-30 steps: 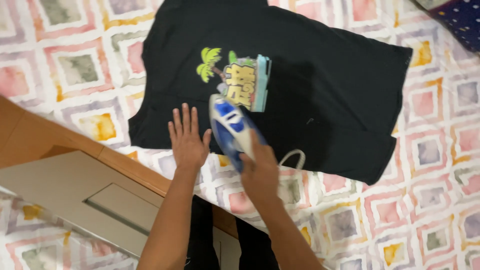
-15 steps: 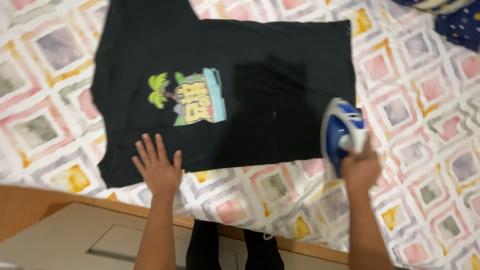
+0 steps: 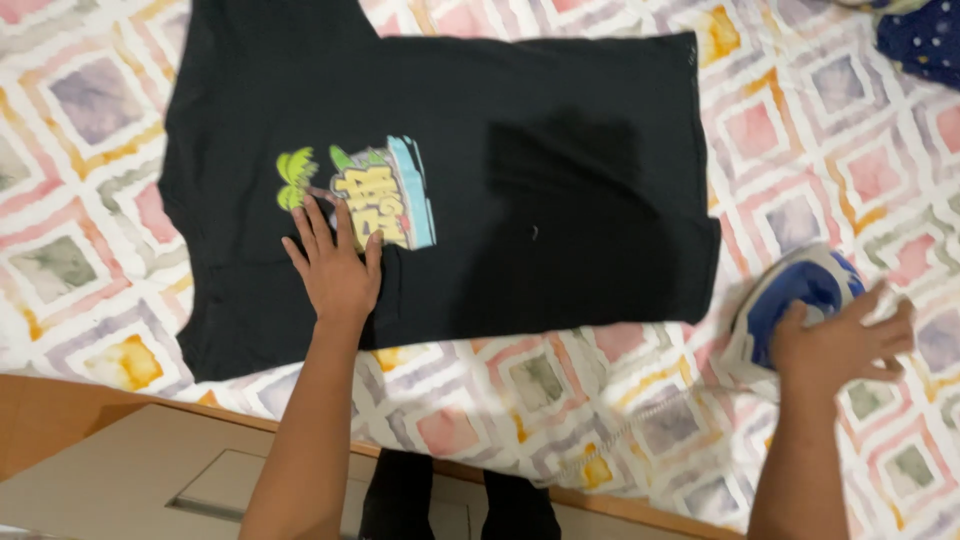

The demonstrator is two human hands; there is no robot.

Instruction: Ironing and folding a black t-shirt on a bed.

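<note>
Here the black cotton T-shirt [image 3: 450, 180] lies flat on the patterned quilt, its long axis running left to right. The left hand [image 3: 335, 265] presses on it open-palmed below the print, while the right hand [image 3: 840, 340] wraps the blue-and-white iron [image 3: 790, 300] standing just off the shirt's right hem.

Two bare forearms in view, no sleeves reaching wrist or elbow. Left hand [image 3: 335, 268]: no ring, no watch, no bracelet seen; fingers slim, nails short. Right hand [image 3: 835, 340]: likewise bare, slightly motion-blurred, so finer detail unreadable. Below, between forearms at table edge: dark trousers or leggings [image 3: 455, 500], plain black, two legs showing, no pattern. Upper arms, torso, feet out of frame.
</note>
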